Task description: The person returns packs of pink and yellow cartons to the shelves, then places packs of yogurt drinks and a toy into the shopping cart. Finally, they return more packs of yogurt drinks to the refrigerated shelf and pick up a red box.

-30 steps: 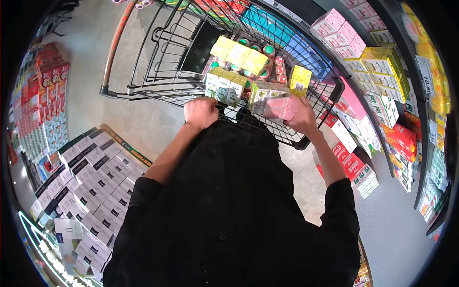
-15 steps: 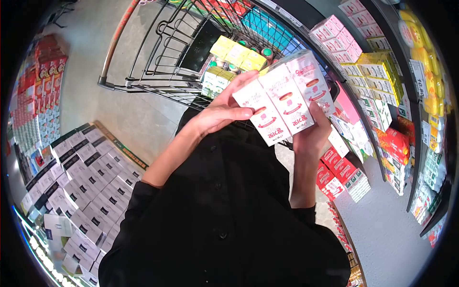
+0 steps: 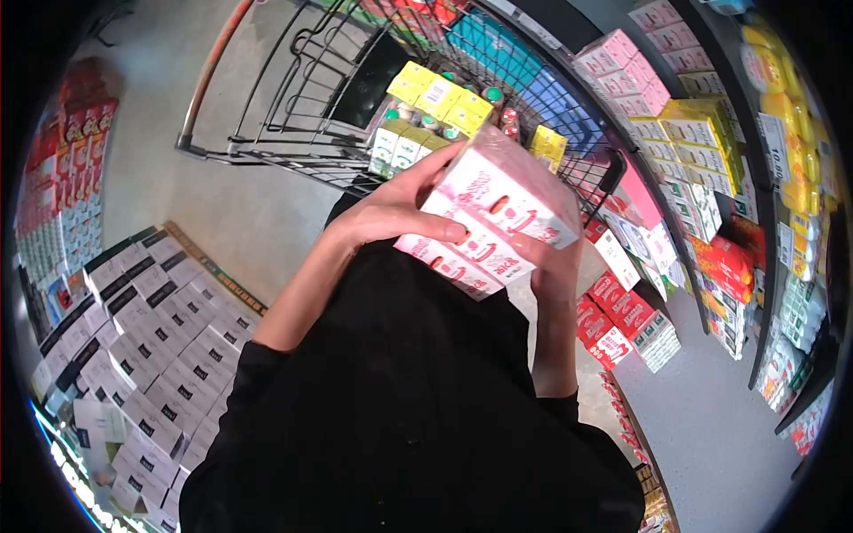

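Observation:
Between my hands is a shrink-wrapped pack of pink-and-white cartons, with several boxes side by side, printed in red and with small oval windows. It is tilted in front of my chest. My left hand grips its left side, thumb on the printed face and the fingers partly hidden behind. My right hand holds the lower right side, its fingers largely hidden by the pack. Just beyond is a black wire shopping cart, holding yellow boxes, green-and-white cartons and green-capped bottles.
Shelves on the right carry pink boxes, yellow boxes and yellow packs. Red boxes stand low at right. White cartons are stacked on the floor at left, with red packages further back.
The pack has turned and tipped in my hands, so its top side now shows and its printed faces slant downward. It has shifted slightly left and down; both hands still hold it.

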`<action>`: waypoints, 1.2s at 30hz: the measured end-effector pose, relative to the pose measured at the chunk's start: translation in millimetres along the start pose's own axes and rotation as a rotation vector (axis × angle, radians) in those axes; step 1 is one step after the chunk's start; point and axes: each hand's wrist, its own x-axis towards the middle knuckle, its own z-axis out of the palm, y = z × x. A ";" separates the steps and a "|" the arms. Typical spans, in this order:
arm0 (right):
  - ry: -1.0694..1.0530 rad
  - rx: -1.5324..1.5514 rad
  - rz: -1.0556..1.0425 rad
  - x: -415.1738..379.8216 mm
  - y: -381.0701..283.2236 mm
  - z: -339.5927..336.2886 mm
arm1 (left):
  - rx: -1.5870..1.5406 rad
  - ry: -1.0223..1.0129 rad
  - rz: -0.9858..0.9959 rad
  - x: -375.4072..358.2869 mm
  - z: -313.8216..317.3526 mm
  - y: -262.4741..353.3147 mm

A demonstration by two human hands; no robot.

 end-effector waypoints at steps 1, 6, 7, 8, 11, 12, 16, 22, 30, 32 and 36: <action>0.001 0.032 0.036 0.4 0.3 1.5 | -0.014 -0.011 -0.026 -1.4 3.2 9.0; -0.028 0.000 0.055 0.3 8.6 11.6 | -0.264 0.164 -0.075 1.3 -3.1 -16.0; -0.066 -0.004 0.017 4.2 1.8 17.4 | -0.284 0.115 -0.022 4.5 -1.1 -13.2; -0.108 0.003 -0.018 9.6 -5.4 23.1 | -0.284 0.125 -0.013 4.8 0.8 -10.7; -0.114 -0.077 -0.049 23.9 -11.2 21.8 | -0.255 0.109 0.007 8.7 -3.8 -13.4; -0.103 -0.098 -0.051 29.7 -13.5 20.6 | -0.264 0.145 -0.022 10.7 -0.7 -12.8; -0.120 -0.190 -0.071 63.6 -29.3 8.2 | 0.057 0.178 -0.031 20.8 -1.7 -9.4; -0.089 -1.029 -0.494 116.0 -87.5 6.0 | 0.985 0.363 0.046 2.4 -82.8 -55.7; -0.012 -1.731 -0.513 189.4 -149.9 -8.3 | 1.531 0.622 -0.030 -11.3 -114.3 -87.7; 0.003 -1.810 -0.454 201.1 -161.6 -11.1 | 1.552 0.625 -0.094 -11.0 -112.8 -84.9; -0.134 -1.773 -0.337 229.8 -177.6 -30.5 | 1.570 0.626 -0.087 -13.2 -112.4 -80.4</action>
